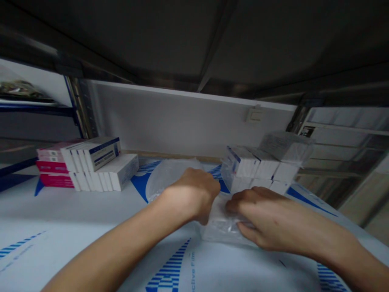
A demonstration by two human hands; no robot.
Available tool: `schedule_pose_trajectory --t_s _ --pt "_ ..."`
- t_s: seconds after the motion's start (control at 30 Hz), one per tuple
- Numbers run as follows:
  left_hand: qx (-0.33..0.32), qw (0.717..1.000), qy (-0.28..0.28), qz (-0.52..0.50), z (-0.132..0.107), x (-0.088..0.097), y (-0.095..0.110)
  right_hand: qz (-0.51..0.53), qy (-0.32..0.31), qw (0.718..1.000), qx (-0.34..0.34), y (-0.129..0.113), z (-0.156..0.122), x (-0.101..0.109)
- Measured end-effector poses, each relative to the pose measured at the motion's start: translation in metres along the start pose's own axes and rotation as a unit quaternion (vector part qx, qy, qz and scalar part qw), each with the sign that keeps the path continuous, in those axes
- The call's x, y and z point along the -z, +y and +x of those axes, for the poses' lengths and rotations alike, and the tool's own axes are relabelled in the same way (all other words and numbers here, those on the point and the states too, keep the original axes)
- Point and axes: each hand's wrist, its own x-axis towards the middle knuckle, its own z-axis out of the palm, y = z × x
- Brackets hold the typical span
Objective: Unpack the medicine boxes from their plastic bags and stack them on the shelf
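My left hand and my right hand are close together above the table, both pinching a clear plastic bag that is crumpled between them. Part of the bag is hidden behind my fingers. Just beyond my left hand lies a flatter sheet of clear plastic. Past my right hand stands a stack of white boxes, partly wrapped in clear plastic, with a plastic-wrapped pack on top.
A row of white medicine-style cartons and pink-red cartons stands at the far left of the table. The tabletop has white film with blue print. Behind it are a white wall panel and a blue-and-metal shelf frame.
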Motion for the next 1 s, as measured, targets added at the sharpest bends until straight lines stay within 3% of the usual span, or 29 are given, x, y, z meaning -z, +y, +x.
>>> schedule_pose_trajectory --t_s 0.1,0.23,0.4,0.57,0.83,1.0 --pt "0.016 0.997 -0.051 0.058 0.003 0.001 0.003 0.001 -0.065 0.998 0.004 -0.005 0.009 0.007" --pt "0.004 0.998 -0.045 0.051 0.016 -0.011 0.001 0.001 -0.073 0.997 -0.019 -0.007 0.016 0.009" --pt "-0.038 0.999 -0.036 0.014 0.025 -0.023 -0.006 -0.012 -0.095 0.993 -0.064 0.009 0.014 0.001" --pt "-0.075 0.996 -0.049 0.016 0.026 -0.021 -0.002 -0.019 -0.136 0.984 -0.113 0.029 0.006 -0.007" --pt "-0.065 0.998 -0.010 0.012 0.022 -0.021 0.007 0.015 -0.055 0.989 -0.135 0.057 -0.031 -0.025" --pt "-0.059 0.997 -0.041 0.017 0.025 -0.023 0.004 0.068 -0.038 0.982 -0.170 0.068 -0.046 -0.032"
